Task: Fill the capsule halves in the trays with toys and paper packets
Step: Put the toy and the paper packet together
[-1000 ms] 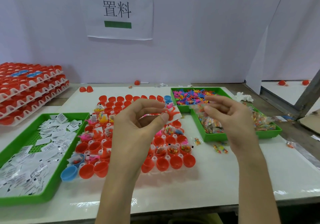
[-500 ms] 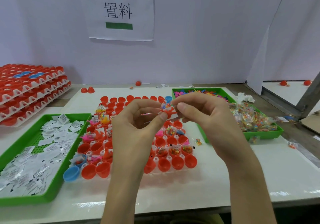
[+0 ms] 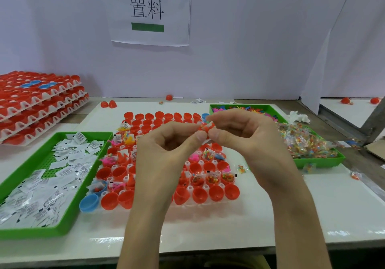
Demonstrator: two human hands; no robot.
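Note:
Raised over the middle of the table, my left hand and my right hand meet at their fingertips. Together they pinch a small bundle of an orange toy and a white paper packet. Below them lies the clear tray of red capsule halves, with two blue halves at its near left corner. Several halves hold toys, bead bags or packets; others hold nothing. My forearms hide the tray's centre.
A green tray of white paper packets sits at the left. At the right, a green tray holds colourful toys at the back and clear bead bags in front. Stacked trays of red capsules stand far left. Loose red halves lie behind.
My right hand came from the right-hand tray across to my left hand. Both hands now pinch the toy and packet together, where only the left held them a second ago.

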